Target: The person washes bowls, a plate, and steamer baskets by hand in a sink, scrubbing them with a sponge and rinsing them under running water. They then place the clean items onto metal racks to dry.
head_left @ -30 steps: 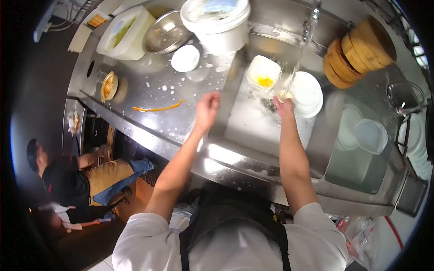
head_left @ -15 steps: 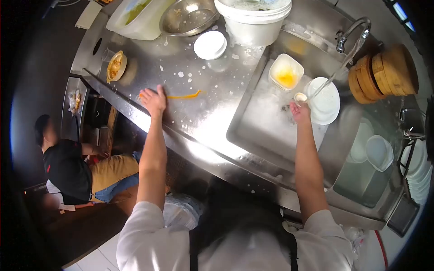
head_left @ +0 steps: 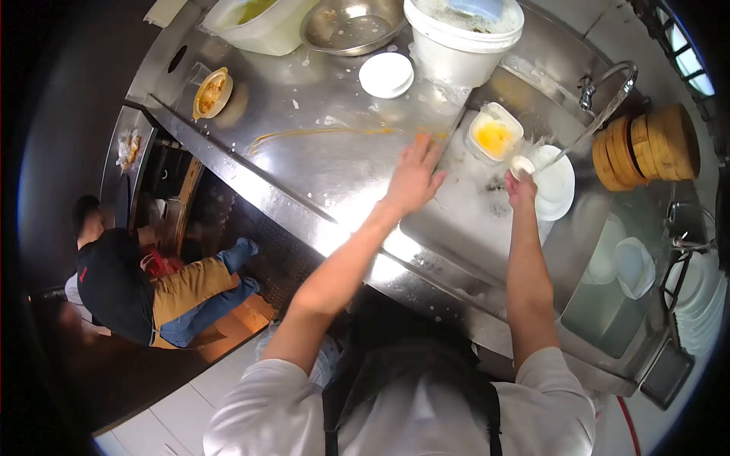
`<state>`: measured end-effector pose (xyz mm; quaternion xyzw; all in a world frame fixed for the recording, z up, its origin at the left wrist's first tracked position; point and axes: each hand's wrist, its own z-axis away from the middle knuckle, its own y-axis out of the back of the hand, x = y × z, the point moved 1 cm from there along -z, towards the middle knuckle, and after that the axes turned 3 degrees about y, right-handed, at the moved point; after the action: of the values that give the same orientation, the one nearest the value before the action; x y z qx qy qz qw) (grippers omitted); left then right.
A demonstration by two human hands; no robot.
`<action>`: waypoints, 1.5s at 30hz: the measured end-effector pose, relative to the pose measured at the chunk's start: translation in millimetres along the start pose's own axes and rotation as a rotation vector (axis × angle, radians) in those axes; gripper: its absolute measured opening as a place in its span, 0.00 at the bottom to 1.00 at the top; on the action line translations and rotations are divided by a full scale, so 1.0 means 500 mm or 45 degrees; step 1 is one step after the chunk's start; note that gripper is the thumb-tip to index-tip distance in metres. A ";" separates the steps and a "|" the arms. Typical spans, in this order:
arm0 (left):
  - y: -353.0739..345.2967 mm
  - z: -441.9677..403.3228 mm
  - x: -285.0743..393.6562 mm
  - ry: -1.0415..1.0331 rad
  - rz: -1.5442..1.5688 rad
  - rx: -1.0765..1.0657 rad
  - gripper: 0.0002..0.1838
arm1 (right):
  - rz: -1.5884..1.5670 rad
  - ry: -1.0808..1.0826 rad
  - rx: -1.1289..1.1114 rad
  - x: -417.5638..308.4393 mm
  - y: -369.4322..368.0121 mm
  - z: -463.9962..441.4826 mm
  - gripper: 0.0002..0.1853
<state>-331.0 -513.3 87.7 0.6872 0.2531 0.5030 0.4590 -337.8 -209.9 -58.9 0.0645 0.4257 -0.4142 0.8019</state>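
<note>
My left hand (head_left: pixel 414 176) is over the right end of the steel counter (head_left: pixel 304 175), by the sink's left edge, fingers spread and nothing held. A thin orange smear (head_left: pixel 327 131) runs along the counter to its left. My right hand (head_left: pixel 520 188) grips a small white cup (head_left: pixel 522 166) over the foamy sink (head_left: pixel 456 220). Beside the cup, water from the faucet (head_left: pixel 630 74) falls near stacked white plates (head_left: pixel 559 186). A square white container (head_left: pixel 494 138) with yellow liquid stands just up and left of the cup.
A white bucket (head_left: pixel 464 45), metal bowl (head_left: pixel 353 26), small white dishes (head_left: pixel 386 75) and a bowl of food scraps (head_left: pixel 212 94) stand on the counter. Bamboo steamers (head_left: pixel 661 148) are at right, above a water-filled basin (head_left: pixel 608 315). A person in a black shirt (head_left: pixel 114 281) is at left.
My left hand has swept right across the counter from the orange strip's left end, leaving that strip thinner and smeared. My right hand still holds the cup by the water.
</note>
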 end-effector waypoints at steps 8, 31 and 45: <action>0.190 0.052 -0.412 1.194 -0.444 0.517 0.39 | 0.286 0.157 0.067 0.006 0.026 0.013 0.14; 0.540 0.005 -0.942 0.870 -0.716 0.290 0.14 | 2.113 1.390 -0.110 -0.447 -0.630 0.130 0.17; 0.713 -0.136 -1.218 0.791 -0.671 0.657 0.09 | 1.969 1.579 -0.713 0.320 -0.822 0.526 0.31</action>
<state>-657.4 -1141.4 128.9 0.5082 0.6605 0.4717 0.2881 -421.0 -693.7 91.2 0.3340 0.6880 0.4353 0.4749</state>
